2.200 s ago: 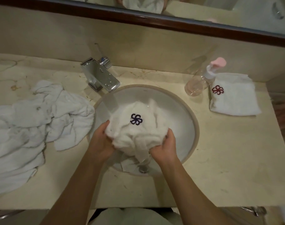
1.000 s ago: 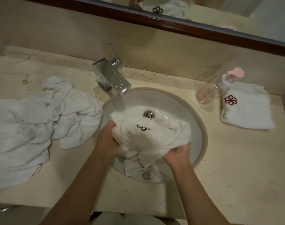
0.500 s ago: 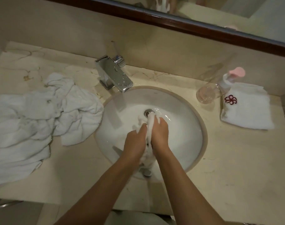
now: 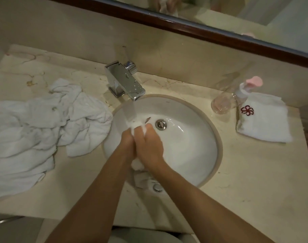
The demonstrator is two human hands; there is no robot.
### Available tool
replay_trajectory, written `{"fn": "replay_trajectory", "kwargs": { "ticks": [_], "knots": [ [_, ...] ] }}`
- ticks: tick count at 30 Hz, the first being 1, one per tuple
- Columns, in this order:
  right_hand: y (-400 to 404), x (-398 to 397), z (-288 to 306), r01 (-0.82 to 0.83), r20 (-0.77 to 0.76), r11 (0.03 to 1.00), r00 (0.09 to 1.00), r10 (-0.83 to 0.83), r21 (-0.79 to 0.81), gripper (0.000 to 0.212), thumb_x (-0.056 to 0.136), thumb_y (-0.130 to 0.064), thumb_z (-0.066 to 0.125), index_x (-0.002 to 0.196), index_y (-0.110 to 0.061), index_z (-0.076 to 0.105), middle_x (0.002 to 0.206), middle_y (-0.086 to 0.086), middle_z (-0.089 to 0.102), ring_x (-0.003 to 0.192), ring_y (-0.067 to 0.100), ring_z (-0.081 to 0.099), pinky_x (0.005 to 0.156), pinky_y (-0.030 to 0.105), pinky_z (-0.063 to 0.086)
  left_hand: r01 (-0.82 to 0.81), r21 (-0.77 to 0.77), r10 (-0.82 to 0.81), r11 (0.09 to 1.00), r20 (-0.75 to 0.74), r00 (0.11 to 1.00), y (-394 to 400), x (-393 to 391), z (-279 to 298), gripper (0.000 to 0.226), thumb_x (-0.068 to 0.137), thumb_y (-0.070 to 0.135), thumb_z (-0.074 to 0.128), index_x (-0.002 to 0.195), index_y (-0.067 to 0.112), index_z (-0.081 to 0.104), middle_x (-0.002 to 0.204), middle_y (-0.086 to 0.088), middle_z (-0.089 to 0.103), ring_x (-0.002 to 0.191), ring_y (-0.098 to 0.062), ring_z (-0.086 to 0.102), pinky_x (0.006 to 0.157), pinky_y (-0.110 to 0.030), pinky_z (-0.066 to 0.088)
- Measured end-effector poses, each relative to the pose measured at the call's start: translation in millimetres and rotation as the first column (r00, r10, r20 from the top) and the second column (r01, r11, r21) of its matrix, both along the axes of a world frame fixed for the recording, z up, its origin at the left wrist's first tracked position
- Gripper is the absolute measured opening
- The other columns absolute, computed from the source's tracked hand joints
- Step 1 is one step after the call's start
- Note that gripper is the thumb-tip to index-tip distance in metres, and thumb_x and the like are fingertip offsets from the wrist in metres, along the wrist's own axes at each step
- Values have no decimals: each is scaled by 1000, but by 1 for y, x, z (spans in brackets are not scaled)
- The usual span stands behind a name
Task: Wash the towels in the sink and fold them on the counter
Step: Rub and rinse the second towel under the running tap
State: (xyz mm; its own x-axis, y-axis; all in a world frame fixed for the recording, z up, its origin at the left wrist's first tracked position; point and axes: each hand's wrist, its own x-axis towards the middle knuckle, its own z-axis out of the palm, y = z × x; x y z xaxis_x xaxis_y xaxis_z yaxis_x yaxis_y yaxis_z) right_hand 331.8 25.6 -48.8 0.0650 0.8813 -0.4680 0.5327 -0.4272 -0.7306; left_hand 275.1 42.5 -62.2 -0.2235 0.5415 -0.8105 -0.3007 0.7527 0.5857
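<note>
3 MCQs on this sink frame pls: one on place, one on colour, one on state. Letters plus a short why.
1. Where does the folded towel lie?
A. On the counter right of the sink
B. Inside the sink
C. On top of the faucet

2. What colour is the emblem on the folded towel?
A. Green
B. Red
C. Yellow

3. What are the left hand and right hand doing?
A. Resting flat on the counter
B. Turning the faucet
C. Squeezing a wet towel together over the sink

Answers
1. A: it sits on the counter beside the clear bottle, outside the sink rim.
2. B: the flower-like mark near its corner is dark red.
3. C: both hands are curled round the bunched white cloth, under water running from the faucet.
</note>
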Motion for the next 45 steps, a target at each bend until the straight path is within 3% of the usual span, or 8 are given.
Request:
{"fn": "replay_trajectory", "kwargs": {
  "ticks": [13,17,24,28,32,37,41,45],
  "knots": [
    [16,11,0,220,-29,973,975,-218,67,33,106,-31,32,113,-11,58,111,10,65,106,31,59,89,39,42,3,189,5,982,-45,999,10,6,4,41,102,42,45,102,10,70,94,-8,73,87,-23,68,79,-33,52],
    [50,59,-7,543,-527,816,642,-556,-199,26,104,-26,42,107,-10,62,96,11,67,94,31,66,77,36,55,306,321,-254,896,-193,948,-7,-1,5,21,100,21,51,104,18,71,98,-6,75,94,-20,69,83,-33,51],
    [-23,147,-24,215,-757,852,392,-523,-478,51,89,-23,55,133,0,60,140,25,55,131,42,51,112,58,36,304,118,-298,945,-65,952,-50,-57,-29,29,96,3,55,116,18,69,88,3,72,71,-14,63,61,-28,51],
    [-60,155,-35,57,-540,802,710,-451,-595,27,74,-24,59,86,-12,79,106,16,71,94,33,69,83,43,51,-138,-87,161,987,377,912,-57,-69,-34,24,84,7,55,106,2,63,113,-30,61,110,-41,57,106,-49,44],
    [-59,165,-48,-138,-341,948,939,33,-287,22,68,-11,52,69,-14,73,84,4,67,78,17,64,74,28,49,-399,-146,411,905,537,736,-50,-70,-22,36,89,28,50,107,-2,60,109,-30,63,113,-47,56,107,-56,39],
    [-58,165,-78,-884,208,445,413,886,-141,36,66,-11,43,79,-21,75,96,-9,71,125,25,55,106,38,41,-330,-72,309,941,573,759,-35,-60,-5,21,99,15,44,98,-1,58,109,-23,62,103,-34,62,86,-45,58],
    [-57,181,-88,-822,508,518,350,787,-237,25,66,-14,69,80,-34,75,126,-17,68,131,30,55,107,51,39,-137,-33,136,990,473,871,-33,-61,-12,35,88,-12,35,96,-8,68,100,-23,71,88,-30,71,76,-38,60],
    [-66,180,-101,-340,410,928,832,373,-155,29,91,-4,53,93,-23,74,143,7,54,128,31,52,99,35,43,-127,147,67,981,354,933,-35,-79,-23,72,67,-12,35,134,7,52,132,-19,55,117,-32,58,84,-33,54]
  ]
}}
